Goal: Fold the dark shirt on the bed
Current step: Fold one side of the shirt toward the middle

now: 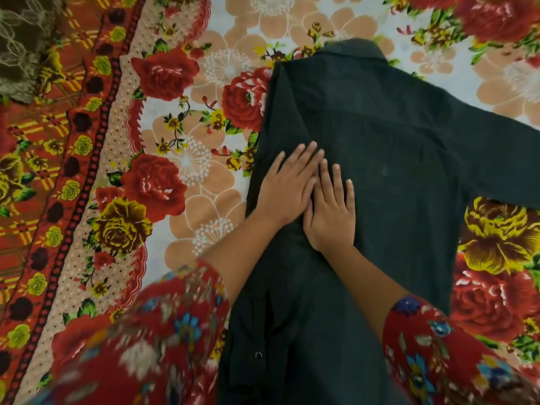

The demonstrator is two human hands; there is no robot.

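Dark woven shirt (394, 171) on the floral-sheeted bed (190, 171): its left side is folded in. Left hand (287, 185) and right hand (331, 211) press it, fingers straight and flat. The far-right sleeve (496, 147) is not yet folded.

The bed (455, 30) fills the view under a floral sheet (190, 176) of red roses and peach blossoms on pale ground. Left of the left grip (287, 185) runs a red patterned border (58, 176); farther up-left lies brown lacy cloth (20, 45). Light is soft, even.
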